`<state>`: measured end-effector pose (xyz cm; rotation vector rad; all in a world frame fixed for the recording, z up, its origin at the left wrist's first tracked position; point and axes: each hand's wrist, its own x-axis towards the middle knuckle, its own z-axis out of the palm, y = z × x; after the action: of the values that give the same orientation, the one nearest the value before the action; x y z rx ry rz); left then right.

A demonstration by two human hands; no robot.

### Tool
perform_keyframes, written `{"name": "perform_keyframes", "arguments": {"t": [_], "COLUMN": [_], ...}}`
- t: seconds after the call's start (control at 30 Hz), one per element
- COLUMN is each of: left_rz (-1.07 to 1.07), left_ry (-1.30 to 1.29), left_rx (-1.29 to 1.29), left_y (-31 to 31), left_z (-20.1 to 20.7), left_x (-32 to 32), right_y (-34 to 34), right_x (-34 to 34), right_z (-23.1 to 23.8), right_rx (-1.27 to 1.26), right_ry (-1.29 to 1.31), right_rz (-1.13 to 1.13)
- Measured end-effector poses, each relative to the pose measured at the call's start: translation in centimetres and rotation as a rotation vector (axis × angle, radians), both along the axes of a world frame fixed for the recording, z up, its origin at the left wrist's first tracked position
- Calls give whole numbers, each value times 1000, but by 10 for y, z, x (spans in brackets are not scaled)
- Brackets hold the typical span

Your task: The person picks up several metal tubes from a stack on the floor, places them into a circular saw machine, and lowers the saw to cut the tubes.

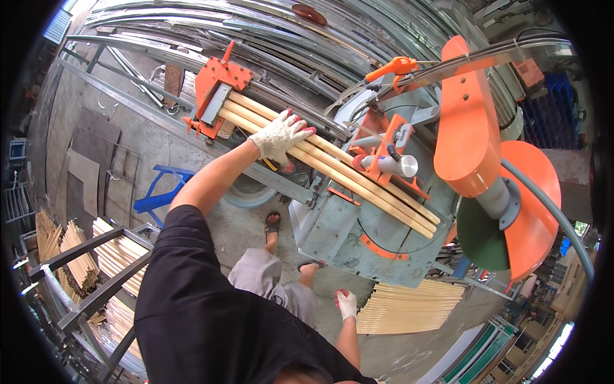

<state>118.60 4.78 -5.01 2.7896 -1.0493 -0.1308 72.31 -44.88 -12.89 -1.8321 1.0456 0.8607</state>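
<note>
Several long, pale wood-coloured tubes [358, 174] lie side by side across the grey table of an orange cut-off saw [470, 121]. Over them rests my left hand [278, 137], in a white glove with red fingertips, its fingers stretched and lying apart on top. The tubes' far-left ends meet an orange stop bracket [220, 83] with a grey block. Beside their right part is an orange clamp with a silver cylinder [400, 165]. My right hand [346, 304], gloved alike, hangs low with curled fingers; nothing shows in it. It is nearest a stack of similar tubes [409, 308].
Long metal profiles [249, 29] lie heaped behind the saw. A dark metal rack [96, 281] with more tubes stands at lower left, and a blue stool [160, 192] stands beyond it. The saw's round orange guard [531, 198] and grey hose [553, 214] are at right.
</note>
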Motion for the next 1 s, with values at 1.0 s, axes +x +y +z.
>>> {"name": "perform_keyframes", "arguments": {"t": [1.0], "left_rz": [150], "left_ry": [-66], "left_rx": [-83], "left_y": [-13], "left_z": [-32], "left_x": [15], "right_y": [-34], "right_x": [104], "right_z": [-5], "right_rx": [-431], "right_ry": [14], "right_rz": [756]}}
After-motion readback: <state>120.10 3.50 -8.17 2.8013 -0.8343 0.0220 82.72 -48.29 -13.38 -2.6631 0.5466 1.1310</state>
